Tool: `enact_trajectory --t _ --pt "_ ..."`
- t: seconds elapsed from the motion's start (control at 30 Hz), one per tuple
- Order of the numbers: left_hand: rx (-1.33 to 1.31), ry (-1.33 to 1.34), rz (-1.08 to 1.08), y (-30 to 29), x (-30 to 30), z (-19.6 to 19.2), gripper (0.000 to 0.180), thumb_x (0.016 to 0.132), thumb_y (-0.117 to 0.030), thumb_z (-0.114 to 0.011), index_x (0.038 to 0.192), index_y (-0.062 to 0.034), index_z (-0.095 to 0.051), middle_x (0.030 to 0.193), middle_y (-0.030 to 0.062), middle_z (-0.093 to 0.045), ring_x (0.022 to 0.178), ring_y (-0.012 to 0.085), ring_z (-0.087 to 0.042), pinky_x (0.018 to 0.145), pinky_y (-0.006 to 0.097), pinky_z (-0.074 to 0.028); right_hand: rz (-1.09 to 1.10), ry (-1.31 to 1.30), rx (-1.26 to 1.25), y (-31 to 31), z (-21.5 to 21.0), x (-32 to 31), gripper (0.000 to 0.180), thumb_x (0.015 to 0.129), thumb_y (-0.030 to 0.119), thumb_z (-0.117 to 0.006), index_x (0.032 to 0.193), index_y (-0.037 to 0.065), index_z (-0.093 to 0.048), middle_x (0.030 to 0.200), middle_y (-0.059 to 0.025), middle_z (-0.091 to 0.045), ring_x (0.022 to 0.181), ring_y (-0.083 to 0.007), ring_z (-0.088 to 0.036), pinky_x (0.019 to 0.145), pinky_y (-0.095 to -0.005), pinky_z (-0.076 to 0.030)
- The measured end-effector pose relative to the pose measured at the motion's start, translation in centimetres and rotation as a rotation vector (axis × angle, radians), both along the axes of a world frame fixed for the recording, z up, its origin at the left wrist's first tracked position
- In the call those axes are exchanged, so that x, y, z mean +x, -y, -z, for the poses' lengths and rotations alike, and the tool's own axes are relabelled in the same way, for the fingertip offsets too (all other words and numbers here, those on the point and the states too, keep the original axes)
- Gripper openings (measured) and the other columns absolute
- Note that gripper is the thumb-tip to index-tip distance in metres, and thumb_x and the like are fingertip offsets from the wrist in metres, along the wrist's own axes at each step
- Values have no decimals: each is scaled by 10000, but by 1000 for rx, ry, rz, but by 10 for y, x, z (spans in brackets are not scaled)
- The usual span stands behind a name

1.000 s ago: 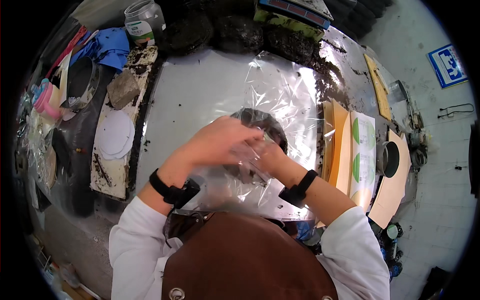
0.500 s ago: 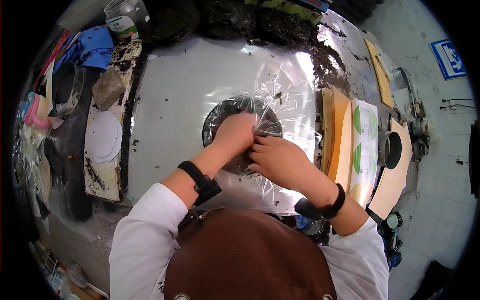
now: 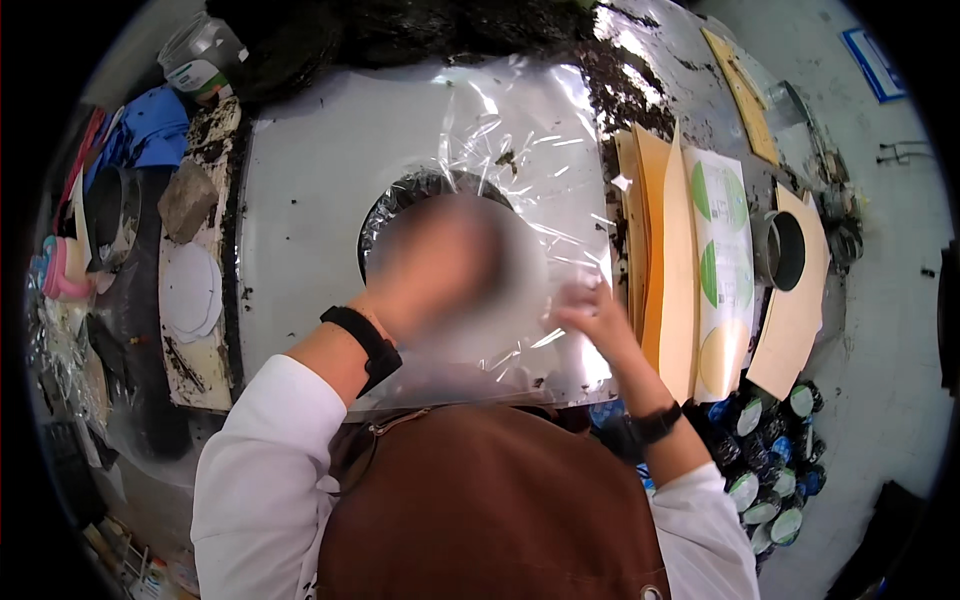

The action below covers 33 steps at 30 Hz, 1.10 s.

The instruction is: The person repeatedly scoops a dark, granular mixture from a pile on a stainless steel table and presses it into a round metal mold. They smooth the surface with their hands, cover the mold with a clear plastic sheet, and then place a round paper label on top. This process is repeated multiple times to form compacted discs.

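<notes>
A round black-rimmed form point(image 3: 374, 218), covered in clear crinkled film point(image 3: 480, 150), lies on the pale sheet-covered work surface point(image 3: 300, 150). My left hand point(image 3: 430, 265) is over the round form, smeared by motion, so its fingers and anything in them cannot be made out; it hides much of the form. To the right of the form, above the sheet, is my right hand point(image 3: 592, 312), its fingers partly blurred, loosely bent and apart, with nothing visible in them. Each wrist wears a black band.
Dark crumbly masses point(image 3: 400, 35) line the back. At left are a stained board point(image 3: 200, 350) with a grey stone point(image 3: 188, 202) and white paper discs point(image 3: 192, 290), and a blue cloth point(image 3: 150, 130). On the right stand tan sheets point(image 3: 655, 260), a printed sheet point(image 3: 720, 280) and a metal ring point(image 3: 780, 250).
My hands were together on the film over the form; now they are apart. My right hand has moved right, and my left hand stays over the form, blurred. The whole view has shifted slightly.
</notes>
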<state>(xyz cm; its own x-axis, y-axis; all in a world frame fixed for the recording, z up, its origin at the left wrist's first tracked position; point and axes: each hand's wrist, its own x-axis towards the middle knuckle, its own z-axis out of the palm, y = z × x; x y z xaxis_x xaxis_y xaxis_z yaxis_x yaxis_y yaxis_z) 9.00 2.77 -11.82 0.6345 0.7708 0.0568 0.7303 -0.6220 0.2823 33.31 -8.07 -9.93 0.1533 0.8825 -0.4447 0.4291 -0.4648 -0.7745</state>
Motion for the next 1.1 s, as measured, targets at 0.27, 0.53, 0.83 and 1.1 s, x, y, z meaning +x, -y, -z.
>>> enact_trajectory --t 0.27,0.53,0.83,1.1 --pt "-140 -80 -165 -5 5 -7 513 754 -197 -651 1204 0 -504 1100 266 -589 1074 423 -551 946 472 -454 403 -955 275 -1 -24 19 206 902 105 -623 1073 -9 -620 929 -79 -627 865 -128 -613 761 -287 -528" --pt "-724 236 151 -23 -25 -62 562 742 -137 -633 1260 16 -478 1157 234 -586 1149 386 -520 993 428 -424 -815 491 695 -13 -35 -88 595 754 341 -742 1274 109 -571 1269 -101 -559 1252 -244 -480 1137 -496 -264" --pt "-155 -72 -56 7 -13 -34 565 769 -288 -645 1257 -24 -531 1197 193 -548 1118 322 -536 942 452 -412 -461 87 624 -18 -40 -36 505 744 196 -742 1194 23 -591 1181 -145 -605 1158 -279 -553 1103 -413 -330" --pt "-362 104 25 -10 -12 -32 559 784 -325 -619 1270 -63 -527 1234 153 -549 1214 305 -483 1022 435 -384 -457 -653 409 -172 1 -62 984 717 168 -823 1485 2 -232 1451 -158 -419 1322 -223 -413 1113 -326 -307"
